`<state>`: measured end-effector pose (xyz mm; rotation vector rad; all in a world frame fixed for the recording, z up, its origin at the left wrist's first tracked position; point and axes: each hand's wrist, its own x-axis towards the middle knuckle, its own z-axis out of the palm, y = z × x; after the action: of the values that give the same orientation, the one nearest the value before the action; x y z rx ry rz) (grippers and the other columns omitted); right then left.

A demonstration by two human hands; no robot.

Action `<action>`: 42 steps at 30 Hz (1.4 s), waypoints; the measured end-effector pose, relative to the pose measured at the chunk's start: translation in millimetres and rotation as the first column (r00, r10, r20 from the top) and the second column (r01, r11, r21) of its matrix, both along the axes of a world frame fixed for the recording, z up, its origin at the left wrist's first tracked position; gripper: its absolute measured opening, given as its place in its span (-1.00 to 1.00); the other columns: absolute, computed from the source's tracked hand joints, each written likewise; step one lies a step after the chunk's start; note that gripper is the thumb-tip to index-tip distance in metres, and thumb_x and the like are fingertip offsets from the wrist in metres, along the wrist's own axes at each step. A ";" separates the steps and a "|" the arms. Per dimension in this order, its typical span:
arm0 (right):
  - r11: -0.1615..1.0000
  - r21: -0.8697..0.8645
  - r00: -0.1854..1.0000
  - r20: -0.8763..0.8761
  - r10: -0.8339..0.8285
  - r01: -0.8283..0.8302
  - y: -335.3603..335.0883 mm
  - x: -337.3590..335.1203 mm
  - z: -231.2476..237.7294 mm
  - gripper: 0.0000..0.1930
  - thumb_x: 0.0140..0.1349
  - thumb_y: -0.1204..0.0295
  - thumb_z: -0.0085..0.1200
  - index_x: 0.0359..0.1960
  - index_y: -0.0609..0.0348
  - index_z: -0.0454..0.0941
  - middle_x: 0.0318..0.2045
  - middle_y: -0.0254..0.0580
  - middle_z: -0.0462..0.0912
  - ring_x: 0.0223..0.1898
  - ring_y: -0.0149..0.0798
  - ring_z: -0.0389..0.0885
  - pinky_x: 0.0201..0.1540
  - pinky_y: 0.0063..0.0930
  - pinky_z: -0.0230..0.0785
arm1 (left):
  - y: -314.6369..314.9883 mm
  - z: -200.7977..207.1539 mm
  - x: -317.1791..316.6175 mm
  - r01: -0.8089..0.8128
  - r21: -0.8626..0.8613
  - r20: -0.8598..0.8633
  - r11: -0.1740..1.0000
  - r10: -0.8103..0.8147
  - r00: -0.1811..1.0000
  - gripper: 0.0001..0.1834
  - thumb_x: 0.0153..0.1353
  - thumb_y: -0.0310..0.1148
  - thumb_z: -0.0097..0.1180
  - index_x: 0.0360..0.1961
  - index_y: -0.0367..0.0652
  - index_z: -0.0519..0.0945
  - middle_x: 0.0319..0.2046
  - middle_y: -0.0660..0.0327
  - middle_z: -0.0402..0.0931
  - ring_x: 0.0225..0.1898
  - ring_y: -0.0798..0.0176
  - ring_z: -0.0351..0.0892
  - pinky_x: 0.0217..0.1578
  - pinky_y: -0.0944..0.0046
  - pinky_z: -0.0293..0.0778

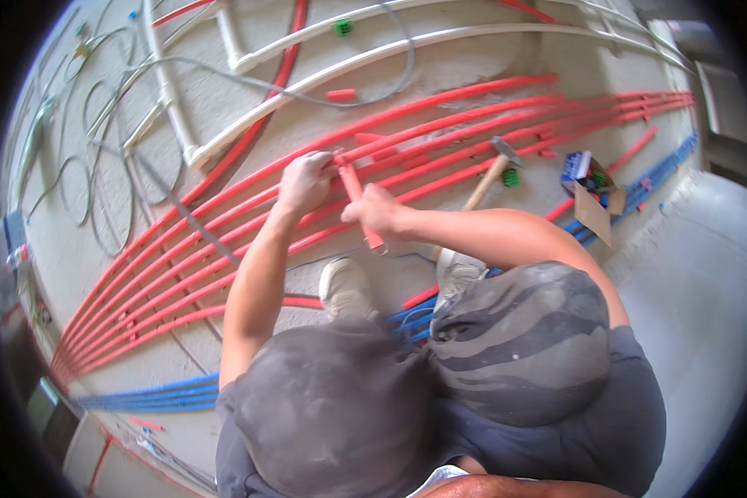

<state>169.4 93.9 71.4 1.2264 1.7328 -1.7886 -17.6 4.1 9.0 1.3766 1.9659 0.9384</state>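
Observation:
My left hand is closed in a fist on a red pipe, one of several lying side by side on the floor. My right hand is wrapped round a red, bar-like piece that slants across the pipes. Its upper end meets the pipe beside my left fist, and its lower end sticks out below my right hand. Whether it is a tool handle or a short length of pipe, I cannot tell. The contact spot is partly hidden by my left fingers.
A hammer leans across the pipes right of my hands. Past it stands an open small box with green and dark pieces. Blue pipes run near my shoes. White pipes and a looped grey cable lie farther off.

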 end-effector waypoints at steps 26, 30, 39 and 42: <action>0.933 -0.308 0.982 0.080 -0.172 0.188 5.2 24.6 24.5 -0.64 0.42 0.21 0.35 -0.29 0.34 0.65 -0.57 -0.19 0.59 -0.53 -0.29 0.64 -0.48 -0.23 0.50 | -6.9 9.1 0.4 -0.002 0.036 -0.403 0.999 0.017 0.915 -0.86 0.13 -0.42 0.46 -0.27 -0.19 0.83 -0.22 0.06 0.68 -0.05 -0.12 0.71 -0.03 -0.05 0.65; 0.895 -0.385 0.974 0.077 -0.212 0.225 14.6 24.1 30.4 -0.64 0.43 0.24 0.34 -0.10 0.37 0.60 -0.49 -0.23 0.55 -0.51 -0.29 0.60 -0.45 -0.25 0.51 | -3.0 24.9 -19.9 -0.044 0.083 -0.464 0.996 0.078 0.882 -0.81 0.17 -0.43 0.41 -0.17 -0.16 0.83 -0.12 0.06 0.68 0.07 -0.10 0.65 0.11 -0.06 0.60; 0.887 -0.407 0.975 0.134 -0.180 0.219 27.9 7.9 32.5 -0.53 0.44 0.18 0.35 0.05 0.38 0.52 -0.36 -0.22 0.51 -0.41 -0.30 0.58 -0.34 -0.27 0.53 | 39.1 10.2 -28.0 0.042 -0.150 -0.394 0.988 -0.099 0.914 -0.73 0.17 -0.36 0.35 -0.13 -0.25 0.76 -0.02 -0.05 0.68 0.12 -0.19 0.65 0.19 -0.11 0.57; 0.893 -0.404 0.977 0.162 -0.141 0.196 26.2 11.5 19.2 -0.55 0.40 0.13 0.41 0.00 0.26 0.55 -0.35 -0.26 0.58 -0.36 -0.32 0.66 -0.25 -0.27 0.59 | 51.8 7.2 -38.3 0.076 -0.219 -0.382 0.973 -0.157 0.911 -0.75 0.15 -0.34 0.35 -0.21 -0.28 0.73 -0.08 -0.11 0.70 0.06 -0.24 0.69 0.15 -0.15 0.60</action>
<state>180.9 120.1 90.6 1.2957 1.1169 -1.9947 -55.9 55.9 16.2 1.6420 2.1671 0.4100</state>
